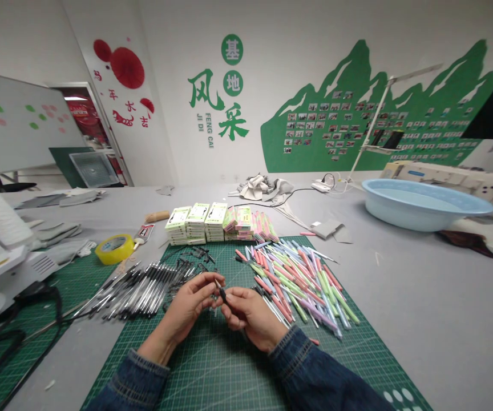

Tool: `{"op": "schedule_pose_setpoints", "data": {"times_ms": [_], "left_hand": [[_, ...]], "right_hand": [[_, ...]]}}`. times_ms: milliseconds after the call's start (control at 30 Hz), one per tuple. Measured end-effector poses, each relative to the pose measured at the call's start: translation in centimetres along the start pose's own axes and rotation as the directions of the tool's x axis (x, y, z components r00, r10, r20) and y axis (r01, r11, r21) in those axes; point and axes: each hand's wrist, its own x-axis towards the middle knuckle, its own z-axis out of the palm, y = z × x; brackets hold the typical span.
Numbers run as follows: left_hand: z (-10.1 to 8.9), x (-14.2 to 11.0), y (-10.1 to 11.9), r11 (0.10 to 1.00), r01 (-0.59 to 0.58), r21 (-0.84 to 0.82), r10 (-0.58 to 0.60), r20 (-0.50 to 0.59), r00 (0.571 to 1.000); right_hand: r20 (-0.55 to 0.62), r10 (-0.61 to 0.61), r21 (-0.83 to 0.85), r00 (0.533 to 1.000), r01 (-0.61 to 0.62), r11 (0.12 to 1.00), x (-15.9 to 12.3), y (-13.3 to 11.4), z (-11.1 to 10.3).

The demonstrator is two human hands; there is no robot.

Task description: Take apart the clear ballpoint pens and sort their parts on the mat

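My right hand (250, 317) pinches a pen (222, 293) by its dark grip part, with the pointed tip facing up and to the left. At that tip, the fingers of my left hand (190, 299) are curled closed against it. Most of the pen's length is hidden in my right hand. Left of my hands lies a heap of clear pens with black parts (144, 291). On the right is a heap of pastel pens (302, 279) in pink, green, blue and purple. Small black pen caps (201, 254) are scattered just beyond my left hand.
Beneath everything lies a green cutting mat (212, 365). Stacked pen boxes (197, 221) stand at its far edge. Yellow tape (115, 249) and a white machine (2, 274) with cords are at left. A blue basin (426, 211) sits far right, near cloth scraps (263, 187).
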Motion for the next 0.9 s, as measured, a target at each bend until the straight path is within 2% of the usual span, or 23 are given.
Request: {"op": "schedule_pose_setpoints", "data": {"times_ms": [167,633,767,900], "left_hand": [[0.1,0.4,-0.7,1.0,-0.02,-0.002,0.02,-0.121,0.992],[0.3,0.2,-0.7,0.997,0.009,-0.082,-0.01,-0.008,1.0],[0.5,0.2,-0.8,0.995,0.013,-0.1,-0.018,-0.048,0.999],[1.0,0.0,-1.2,0.996,0.01,-0.084,-0.01,0.0,1.0]], "right_hand": [[-0.092,-0.053,-0.083,0.994,0.045,0.995,0.1,0.4,0.1],[0.045,0.065,0.086,0.997,-0.068,0.994,-0.1,0.1,0.0],[0.029,0.032,0.102,0.999,-0.034,0.994,0.0,0.1,0.1],[-0.048,-0.034,0.107,0.998,0.039,0.993,0.1,0.1,0.3]]}}
